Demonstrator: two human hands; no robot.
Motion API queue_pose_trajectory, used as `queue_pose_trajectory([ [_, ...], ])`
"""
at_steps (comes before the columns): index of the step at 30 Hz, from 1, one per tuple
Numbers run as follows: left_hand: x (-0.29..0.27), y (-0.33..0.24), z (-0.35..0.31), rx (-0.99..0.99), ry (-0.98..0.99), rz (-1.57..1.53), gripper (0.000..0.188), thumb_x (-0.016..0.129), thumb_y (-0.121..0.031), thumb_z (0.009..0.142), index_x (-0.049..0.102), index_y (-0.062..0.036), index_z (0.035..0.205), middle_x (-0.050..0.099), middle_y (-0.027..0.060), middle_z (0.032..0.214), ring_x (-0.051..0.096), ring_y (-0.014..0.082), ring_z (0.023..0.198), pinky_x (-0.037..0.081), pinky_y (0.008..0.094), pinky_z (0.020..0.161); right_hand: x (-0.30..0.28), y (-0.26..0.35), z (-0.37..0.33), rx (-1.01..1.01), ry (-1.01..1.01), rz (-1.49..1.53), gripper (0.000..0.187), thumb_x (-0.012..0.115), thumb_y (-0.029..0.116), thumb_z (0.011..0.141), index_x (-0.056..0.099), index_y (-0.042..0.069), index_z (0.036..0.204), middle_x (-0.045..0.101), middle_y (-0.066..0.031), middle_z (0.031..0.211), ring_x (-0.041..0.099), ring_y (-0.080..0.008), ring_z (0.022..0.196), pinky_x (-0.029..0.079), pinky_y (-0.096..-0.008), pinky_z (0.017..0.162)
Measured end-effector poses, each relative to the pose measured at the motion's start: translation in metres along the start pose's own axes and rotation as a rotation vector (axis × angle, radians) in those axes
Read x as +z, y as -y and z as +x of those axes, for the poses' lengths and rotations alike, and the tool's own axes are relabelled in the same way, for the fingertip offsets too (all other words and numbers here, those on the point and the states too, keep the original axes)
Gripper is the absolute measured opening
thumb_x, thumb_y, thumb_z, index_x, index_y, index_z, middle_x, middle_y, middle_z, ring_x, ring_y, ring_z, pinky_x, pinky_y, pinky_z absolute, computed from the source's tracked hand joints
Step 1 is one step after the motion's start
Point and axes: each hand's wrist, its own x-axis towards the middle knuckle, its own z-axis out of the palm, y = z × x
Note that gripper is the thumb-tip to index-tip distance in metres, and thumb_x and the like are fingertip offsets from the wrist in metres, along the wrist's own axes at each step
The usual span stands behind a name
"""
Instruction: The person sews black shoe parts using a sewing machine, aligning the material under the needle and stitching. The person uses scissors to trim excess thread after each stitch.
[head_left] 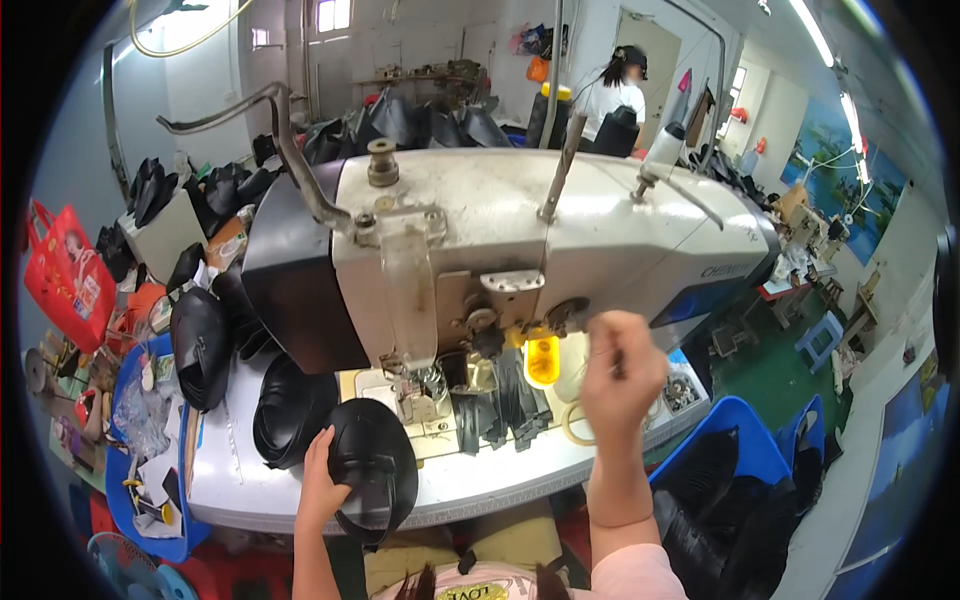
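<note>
At the table's front edge, my left hand point(320, 482) grips the side of a black leather shoe upper point(378, 445), thumb on the near face and fingers on its edge. The upper lies left of and nearer than the needle area of a white sewing machine point(460, 200). My right hand point(622, 370) is raised before the machine's head, just right of a round dial point(570, 314). Its fingers are curled together; what they hold, if anything, is hidden. Another black upper point(292, 408) rests behind the left one. Black strips point(505, 405) lie by the machine's bed.
More black uppers point(200, 350) crowd the table's left end. A blue bin point(150, 545) of scraps stands left, and a blue bin point(735, 430) of black pieces right. A metal thread arm point(285, 140) rises above the machine. Farther back is another person point(615, 95).
</note>
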Motion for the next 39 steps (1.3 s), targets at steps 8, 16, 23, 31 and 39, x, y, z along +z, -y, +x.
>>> queue_pose_trajectory([
  [8, 0.005, -0.001, 0.002, -0.007, -0.031, -0.005, 0.082, 0.062, 0.007, 0.053, 0.035, -0.01, 0.128, 0.032, 0.0169, 0.13, 0.03, 0.0345, 0.121, 0.028, 0.0366, 0.1, -0.001, 0.003, -0.001, -0.012, -0.001, -0.027, 0.01, 0.053, -0.007, 0.071, 0.053, 0.003, 0.069, 0.045, -0.0074, 0.049, 0.045, -0.0169, 0.04, 0.034, -0.0239, 0.04],
  [16, 0.0, -0.013, 0.0, 0.034, -0.01, 0.089, 0.077, 0.06, 0.008, 0.053, 0.039, -0.0103, 0.125, 0.032, 0.0141, 0.131, 0.03, 0.0332, 0.122, 0.029, 0.037, 0.1, 0.01, -0.001, -0.007, -0.054, -0.065, 0.024, 0.004, 0.057, -0.001, 0.075, 0.056, 0.003, 0.074, 0.05, -0.0081, 0.055, 0.046, -0.0144, 0.041, 0.033, -0.0246, 0.04],
  [23, -0.003, -0.012, -0.001, 0.074, 0.031, 0.138, 0.077, 0.064, 0.001, 0.053, 0.04, -0.0128, 0.125, 0.031, 0.0139, 0.132, 0.027, 0.0343, 0.123, 0.026, 0.0411, 0.101, 0.016, -0.001, -0.02, -0.057, -0.005, -0.021, 0.003, 0.057, 0.002, 0.077, 0.056, 0.002, 0.073, 0.05, -0.009, 0.055, 0.049, -0.0156, 0.047, 0.037, -0.0271, 0.043],
  [31, -0.011, -0.027, 0.002, 0.185, 0.098, 0.052, 0.066, 0.074, -0.023, 0.061, 0.047, -0.0097, 0.12, 0.038, 0.0127, 0.128, 0.028, 0.0322, 0.124, 0.025, 0.0421, 0.101, 0.013, -0.003, -0.028, -0.021, -0.009, 0.007, 0.005, 0.057, 0.003, 0.079, 0.056, -0.001, 0.076, 0.053, -0.006, 0.061, 0.046, -0.0113, 0.052, 0.037, -0.0225, 0.049],
  [39, -0.006, -0.023, 0.013, 0.114, -0.204, -0.079, 0.034, 0.067, -0.018, 0.072, 0.057, -0.0036, 0.101, 0.055, 0.0121, 0.107, 0.042, 0.0301, 0.111, 0.031, 0.0378, 0.094, 0.019, -0.016, -0.101, -0.056, 0.136, 0.125, 0.007, 0.054, -0.006, 0.074, 0.058, -0.002, 0.079, 0.057, -0.0075, 0.07, 0.052, -0.0147, 0.061, 0.042, -0.0248, 0.056],
])
